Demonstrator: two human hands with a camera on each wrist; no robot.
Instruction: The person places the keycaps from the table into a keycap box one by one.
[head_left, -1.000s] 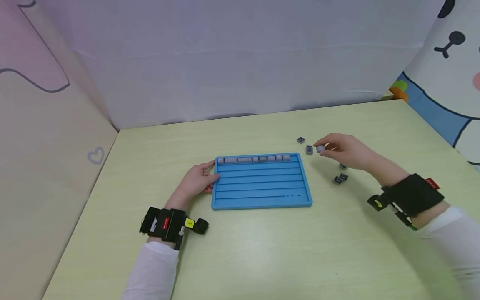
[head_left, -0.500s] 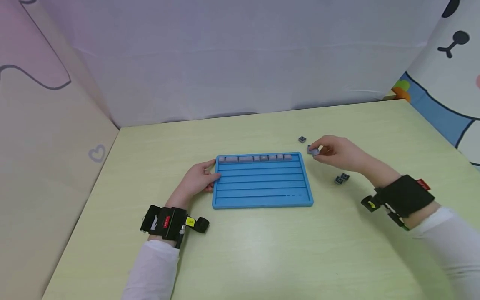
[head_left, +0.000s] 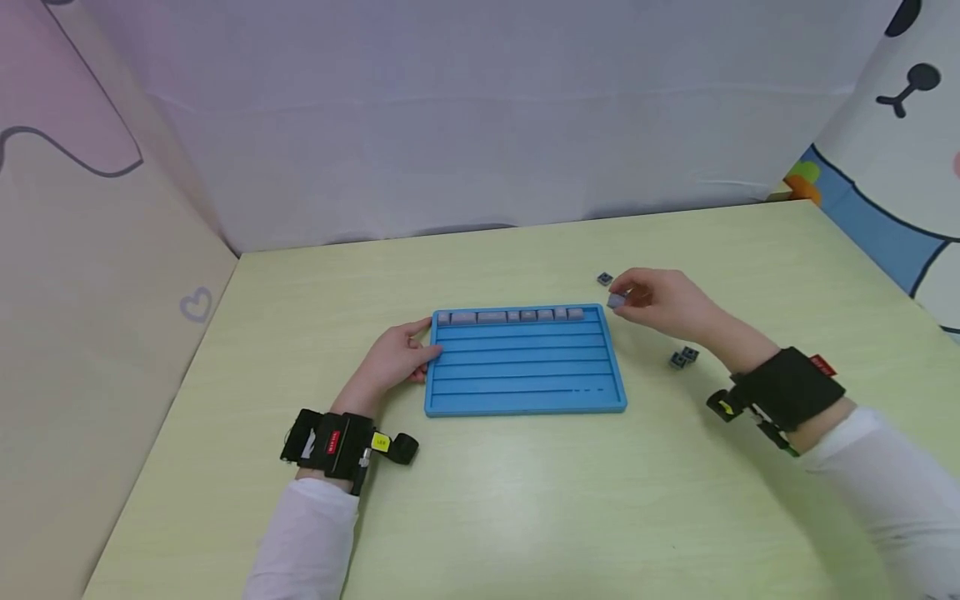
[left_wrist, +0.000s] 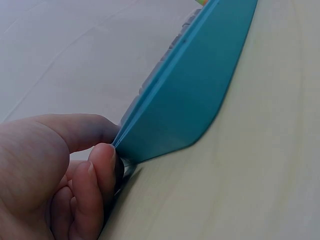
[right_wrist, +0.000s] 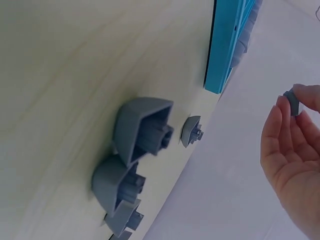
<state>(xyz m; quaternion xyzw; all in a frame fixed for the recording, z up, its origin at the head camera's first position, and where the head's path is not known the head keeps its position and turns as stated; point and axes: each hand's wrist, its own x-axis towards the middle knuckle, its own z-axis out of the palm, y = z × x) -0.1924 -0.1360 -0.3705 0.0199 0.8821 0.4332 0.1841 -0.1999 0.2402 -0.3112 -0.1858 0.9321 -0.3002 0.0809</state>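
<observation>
Leftward, nearer the blue tray (head_left: 525, 358), my right hand (head_left: 667, 307) has moved since a second ago. One pale table (head_left: 487, 508) bears one tray, rectangular, ridged into rows. My left hand (head_left: 393, 358) pinches its left edge; my right fingertips, drawn together, pinch one grey keycap (head_left: 617, 301) near its upper right corner. Eight seated keycaps (head_left: 492, 317) line its far row; three loose keycaps (head_left: 604, 279) show from above.

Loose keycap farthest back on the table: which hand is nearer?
Right. The right hand, pinching another keycap, is just right of the loose keycap; the left hand is farther, gripping the left edge of the blue tray.
</observation>
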